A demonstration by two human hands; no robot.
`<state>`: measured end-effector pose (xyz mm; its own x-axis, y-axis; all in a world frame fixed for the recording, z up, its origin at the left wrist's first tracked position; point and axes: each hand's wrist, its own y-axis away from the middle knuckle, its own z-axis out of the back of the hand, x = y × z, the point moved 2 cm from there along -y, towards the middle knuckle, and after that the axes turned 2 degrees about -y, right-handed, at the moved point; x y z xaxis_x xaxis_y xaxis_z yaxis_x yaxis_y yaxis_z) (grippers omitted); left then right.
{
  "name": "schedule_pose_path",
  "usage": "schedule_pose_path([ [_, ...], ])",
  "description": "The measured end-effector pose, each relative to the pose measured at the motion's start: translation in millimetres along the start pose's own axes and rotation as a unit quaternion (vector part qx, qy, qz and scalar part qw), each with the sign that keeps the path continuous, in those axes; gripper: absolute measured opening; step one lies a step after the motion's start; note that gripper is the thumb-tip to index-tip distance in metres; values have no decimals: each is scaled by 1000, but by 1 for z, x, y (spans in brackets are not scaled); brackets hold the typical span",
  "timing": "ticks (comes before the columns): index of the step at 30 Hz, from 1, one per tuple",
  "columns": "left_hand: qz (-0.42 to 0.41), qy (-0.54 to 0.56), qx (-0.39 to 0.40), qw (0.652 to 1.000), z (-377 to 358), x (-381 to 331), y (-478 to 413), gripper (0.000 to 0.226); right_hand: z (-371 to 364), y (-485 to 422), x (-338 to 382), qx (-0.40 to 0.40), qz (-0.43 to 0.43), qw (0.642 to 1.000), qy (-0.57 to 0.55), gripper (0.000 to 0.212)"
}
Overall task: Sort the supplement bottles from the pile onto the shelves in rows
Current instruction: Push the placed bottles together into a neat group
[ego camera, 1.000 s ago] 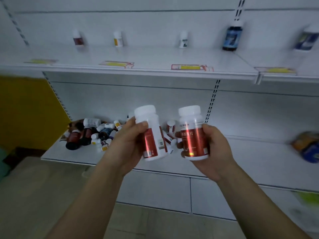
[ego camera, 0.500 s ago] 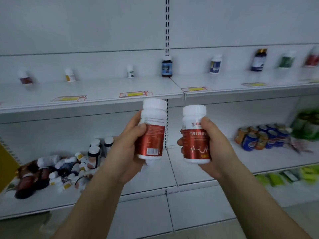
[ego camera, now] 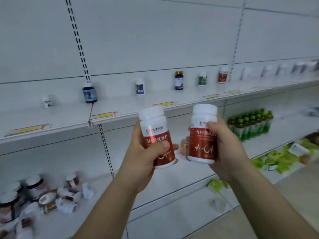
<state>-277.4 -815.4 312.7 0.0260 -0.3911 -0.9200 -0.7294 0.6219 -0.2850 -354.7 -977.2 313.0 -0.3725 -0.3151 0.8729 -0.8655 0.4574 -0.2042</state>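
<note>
The left hand (ego camera: 143, 163) is wrapped round the left bottle (ego camera: 155, 135), with the thumb lying across the label. The right hand (ego camera: 226, 147) grips the right bottle (ego camera: 202, 135) just beside it. A small gap sits between the two bottles, so they do not touch. Both are up in the air in front of the shelves. The left one leans a little.

Each bottle is white with a fat white cap. Each has a shiny red label with writing and a white heartbeat line.

Behind the hands is the lower shelf (ego camera: 172, 180). The pile (ego camera: 43, 199) is at its left end, with bottles lying and standing all mixed up. From the pile to the orange can (ego camera: 184, 146) the shelf is bare and white. Green drink bottles (ego camera: 250, 123) stand further right.

The upper shelf (ego camera: 120, 107) has yellow price tags (ego camera: 105, 115) along its front edge. Single bottles stand by its back wall, well apart, with bare room in front of each one. One far on the right, the red-label bottle (ego camera: 223, 75), has a white cap too.
</note>
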Motion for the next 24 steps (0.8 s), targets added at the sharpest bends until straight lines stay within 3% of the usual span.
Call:
schedule_pose_path([
  [2, 1, -41, -7, 999, -24, 9, -11, 71, 25, 0, 16, -1, 21, 1000, 23, 42],
  [8, 57, -18, 62, 996, -65, 24, -40, 92, 71, -12, 36, -9, 20, 999, 37, 38],
  [21, 48, 85, 130, 987, -66, 65, -155, 81, 98, -105, 44, -64, 75, 991, 92, 44],
  [24, 42, 86, 133, 987, -66, 68, -185, 79, 100, -138, 54, -59, 91, 987, 116, 32],
])
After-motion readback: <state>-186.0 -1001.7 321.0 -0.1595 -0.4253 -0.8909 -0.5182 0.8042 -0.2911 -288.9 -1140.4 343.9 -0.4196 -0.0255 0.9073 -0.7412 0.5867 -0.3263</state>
